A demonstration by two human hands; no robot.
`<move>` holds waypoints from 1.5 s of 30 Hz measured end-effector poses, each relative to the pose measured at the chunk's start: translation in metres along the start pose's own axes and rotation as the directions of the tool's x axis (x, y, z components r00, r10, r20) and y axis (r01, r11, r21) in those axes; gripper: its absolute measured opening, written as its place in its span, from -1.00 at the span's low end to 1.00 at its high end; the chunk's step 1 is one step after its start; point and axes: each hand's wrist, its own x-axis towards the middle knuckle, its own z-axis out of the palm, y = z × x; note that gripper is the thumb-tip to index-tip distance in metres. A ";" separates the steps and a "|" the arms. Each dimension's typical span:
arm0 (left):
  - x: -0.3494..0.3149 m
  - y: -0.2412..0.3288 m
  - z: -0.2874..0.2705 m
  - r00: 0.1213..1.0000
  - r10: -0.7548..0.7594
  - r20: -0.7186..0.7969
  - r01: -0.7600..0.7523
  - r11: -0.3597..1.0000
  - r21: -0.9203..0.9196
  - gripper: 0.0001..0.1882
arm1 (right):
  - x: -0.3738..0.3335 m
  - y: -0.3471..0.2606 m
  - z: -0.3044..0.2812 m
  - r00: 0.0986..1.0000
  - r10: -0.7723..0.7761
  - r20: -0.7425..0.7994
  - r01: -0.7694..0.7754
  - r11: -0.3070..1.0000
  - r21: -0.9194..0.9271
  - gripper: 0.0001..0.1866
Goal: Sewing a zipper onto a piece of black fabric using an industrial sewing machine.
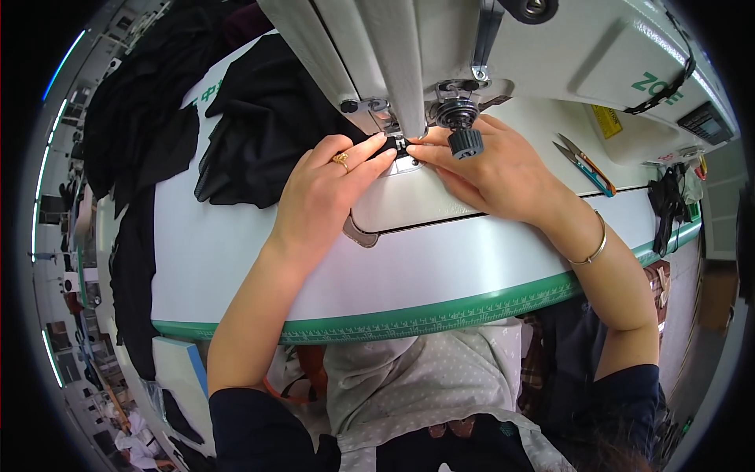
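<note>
A white sewing machine [405, 59] stands over the table in front of me, its presser foot [400, 145] lowered near the black fabric. The black fabric [263, 118] spreads in loose folds to the left of the needle area, with its edge at the foot. My left hand [318, 177] is closed on that edge just left of the foot, a gold ring on one finger. Right of the foot, my right hand [499, 169] has its fingertips together at the same small piece of cloth. Its far fingers are partly hidden behind the machine's tension knob [465, 141].
Thread snips [586, 167] lie on the machine bed at the right. Dark cords or strips [668, 206] hang at the table's right end. More black cloth [145, 102] is heaped at the far left. A green ruler-marked edge [377, 328] borders the white table.
</note>
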 end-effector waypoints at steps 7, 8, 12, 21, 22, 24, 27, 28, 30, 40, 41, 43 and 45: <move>-0.001 -0.003 0.002 0.999 -0.040 0.012 0.039 0.999 0.025 -0.60 | 0.000 0.000 0.001 0.998 0.045 0.041 -0.046 0.999 0.013 -0.82; -0.001 -0.004 0.003 0.999 -0.046 0.016 0.045 0.998 0.031 -0.59 | 0.000 -0.001 0.000 0.998 0.052 0.047 -0.052 0.999 -0.002 -0.81; 0.000 -0.003 0.004 0.998 -0.068 0.004 0.068 0.996 0.057 -0.58 | 0.000 -0.002 -0.003 0.993 0.070 0.093 -0.070 0.998 -0.003 -0.77; -0.003 -0.007 0.009 0.978 -0.206 -0.027 0.207 0.952 0.226 -0.56 | -0.003 0.009 -0.010 0.972 0.212 -0.104 -0.206 0.976 0.064 -0.88; -0.003 -0.006 0.008 0.977 -0.210 -0.033 0.212 0.951 0.225 -0.56 | -0.002 0.008 -0.011 0.973 0.206 -0.100 -0.201 0.978 0.060 -0.88; -0.001 -0.003 0.006 0.949 -0.315 0.008 0.296 0.901 0.317 -0.56 | -0.003 0.010 -0.012 0.957 0.276 -0.085 -0.276 0.961 0.014 -0.91; -0.001 -0.007 0.005 0.895 -0.432 0.110 0.385 0.874 0.294 -0.53 | -0.006 0.014 -0.010 0.945 0.315 -0.086 -0.316 0.949 0.006 -0.91; -0.002 -0.009 0.003 0.855 -0.497 0.152 0.449 0.853 0.265 -0.52 | -0.006 0.015 -0.009 0.948 0.308 -0.084 -0.309 0.951 0.000 -0.91; -0.007 -0.022 -0.004 0.816 -0.554 0.163 0.503 0.821 0.269 -0.52 | -0.007 0.015 -0.007 0.934 0.349 -0.077 -0.347 0.937 0.044 -0.91; -0.104 -0.010 -0.077 0.716 -0.633 0.294 0.604 0.773 0.194 -0.49 | -0.016 0.012 -0.011 0.949 0.302 -0.089 -0.304 0.953 -0.009 -0.93; -0.113 0.001 -0.082 0.713 -0.628 0.311 0.600 0.777 0.193 -0.45 | -0.019 0.010 -0.013 0.956 0.279 -0.090 -0.285 0.957 -0.061 -0.93; -0.127 0.026 -0.095 0.770 -0.568 0.291 0.572 0.817 0.081 -0.36 | -0.026 0.002 -0.017 0.973 0.207 -0.104 -0.216 0.973 -0.083 -0.91; -0.135 0.042 -0.102 0.845 -0.507 0.170 0.518 0.855 -0.023 -0.32 | -0.031 -0.018 -0.018 0.979 0.189 -0.079 -0.194 0.979 -0.057 -0.87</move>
